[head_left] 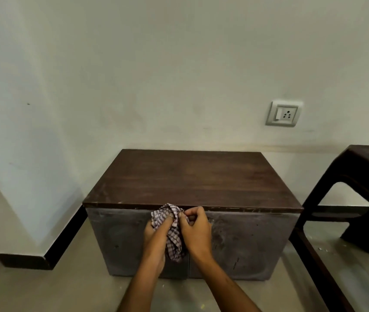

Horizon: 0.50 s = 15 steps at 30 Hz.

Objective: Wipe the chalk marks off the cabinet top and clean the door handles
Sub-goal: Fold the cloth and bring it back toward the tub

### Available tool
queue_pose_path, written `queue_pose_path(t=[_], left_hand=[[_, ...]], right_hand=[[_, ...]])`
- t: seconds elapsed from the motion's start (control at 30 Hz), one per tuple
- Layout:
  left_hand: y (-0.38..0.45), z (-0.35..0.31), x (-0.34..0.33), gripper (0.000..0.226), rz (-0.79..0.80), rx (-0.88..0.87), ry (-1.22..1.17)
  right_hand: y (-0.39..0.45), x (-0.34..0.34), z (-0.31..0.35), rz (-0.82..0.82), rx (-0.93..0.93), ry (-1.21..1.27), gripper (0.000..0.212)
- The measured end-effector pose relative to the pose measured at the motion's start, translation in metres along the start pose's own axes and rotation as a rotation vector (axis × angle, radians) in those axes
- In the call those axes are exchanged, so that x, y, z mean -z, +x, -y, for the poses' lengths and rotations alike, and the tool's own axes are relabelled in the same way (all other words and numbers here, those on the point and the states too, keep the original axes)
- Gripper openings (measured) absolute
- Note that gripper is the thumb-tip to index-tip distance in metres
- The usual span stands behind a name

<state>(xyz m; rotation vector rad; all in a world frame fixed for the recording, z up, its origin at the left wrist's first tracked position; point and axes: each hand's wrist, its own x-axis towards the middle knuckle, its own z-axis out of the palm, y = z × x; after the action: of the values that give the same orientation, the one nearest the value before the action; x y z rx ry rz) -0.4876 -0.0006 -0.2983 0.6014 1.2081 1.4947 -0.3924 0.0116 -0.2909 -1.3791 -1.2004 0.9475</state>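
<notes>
A low cabinet stands against the wall, with a dark brown wooden top (pixel 192 176) and two grey doors (pixel 244 242) below. No chalk marks show on the top. A checked purple-and-white cloth (pixel 172 239) is bunched at the upper middle of the doors, just under the top's front edge. My left hand (pixel 156 233) grips the cloth from the left. My right hand (pixel 195 226) pinches it from the right, fingers curled near the seam between the doors. The door handles are hidden behind the cloth and hands.
A dark wooden stool or side table (pixel 363 199) stands close to the cabinet's right side. A wall socket (pixel 285 113) sits above and to the right. A wall corner with black skirting (pixel 44 251) juts out at left. The floor is grey.
</notes>
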Motion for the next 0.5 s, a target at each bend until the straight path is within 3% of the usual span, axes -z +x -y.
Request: queue_pose_path(t=[0.17,0.27,0.4,0.5], left_hand=[[-0.02,-0.036,-0.025,0.027,0.052,-0.006,-0.093],[-0.034,-0.058,-0.049,0.027,0.132,-0.022,-0.097],[-0.055,-0.087,-0.087,0.033,0.318,-0.003,-0.032],[-0.08,-0.112,-0.119,0.048,0.548,0.021,-0.014]], right_hand=[[0.002,0.034,0.039,0.237,-0.064,0.07,0.035],[0.004,0.066,0.066,0.347,-0.036,0.012,0.036],[0.002,0.112,0.101,0.326,0.022,0.021,0.031],[0.001,0.144,0.126,0.225,0.02,-0.002,0.043]])
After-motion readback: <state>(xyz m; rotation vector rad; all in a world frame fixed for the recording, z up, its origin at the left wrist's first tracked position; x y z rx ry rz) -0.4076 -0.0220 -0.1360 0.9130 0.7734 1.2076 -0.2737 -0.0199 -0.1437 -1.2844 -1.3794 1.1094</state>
